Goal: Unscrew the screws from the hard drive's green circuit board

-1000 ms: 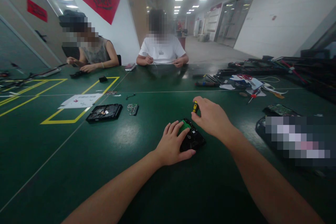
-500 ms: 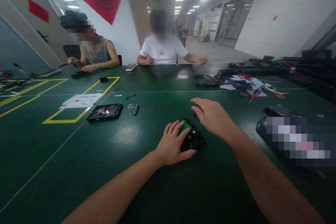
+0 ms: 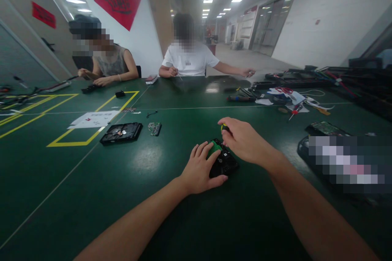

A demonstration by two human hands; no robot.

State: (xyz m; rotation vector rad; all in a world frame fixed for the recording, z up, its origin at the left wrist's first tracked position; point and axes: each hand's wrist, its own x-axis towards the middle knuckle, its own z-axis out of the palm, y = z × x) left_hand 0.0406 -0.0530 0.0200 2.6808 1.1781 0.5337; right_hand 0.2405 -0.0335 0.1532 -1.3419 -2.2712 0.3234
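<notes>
A black hard drive (image 3: 226, 164) with a green circuit board (image 3: 216, 146) on top lies on the green table (image 3: 101, 187) in front of me. My left hand (image 3: 200, 168) rests on its left side, fingers curled over the edge and holding it down. My right hand (image 3: 243, 140) is closed round a small screwdriver (image 3: 223, 127) with a yellow and black handle, held over the drive's far corner. Its tip is hidden behind my fingers.
Another opened hard drive (image 3: 121, 132) and a loose circuit board (image 3: 154, 128) lie to the left, beside a yellow taped rectangle with a paper sheet (image 3: 93, 118). Tools and cables (image 3: 288, 98) crowd the right. Two people sit across the table, one reaching an arm (image 3: 235, 71) rightward.
My right hand has shifted slightly left and lower with the screwdriver, closer to the drive. The person opposite has stretched an arm out to the right. My left hand has stayed put.
</notes>
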